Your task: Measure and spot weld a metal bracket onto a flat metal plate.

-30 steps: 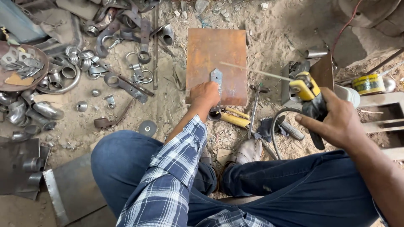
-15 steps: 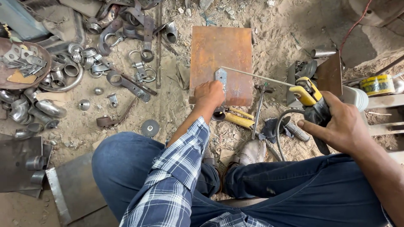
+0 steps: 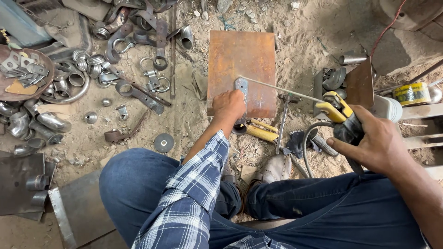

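Gripping electrode holder (image 3: 344, 121) firmly, right hand (image 3: 376, 143); left hand (image 3: 229, 105) pins bracket (image 3: 241, 86) (on rusty plate (image 3: 240, 60)).

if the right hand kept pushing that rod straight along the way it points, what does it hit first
Probably the small grey metal bracket held by the left hand on the rusty steel plate. The right hand aims the thin rod leftward, its tip about at the bracket; exact height is unclear.

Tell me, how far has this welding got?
Done: a small grey metal bracket lies on the rusty steel plate. In hand: the left hand steadies it, and the right hand aims a yellow electrode holder, its rod tip at the bracket. Left: no weld bead or spark shows yet.
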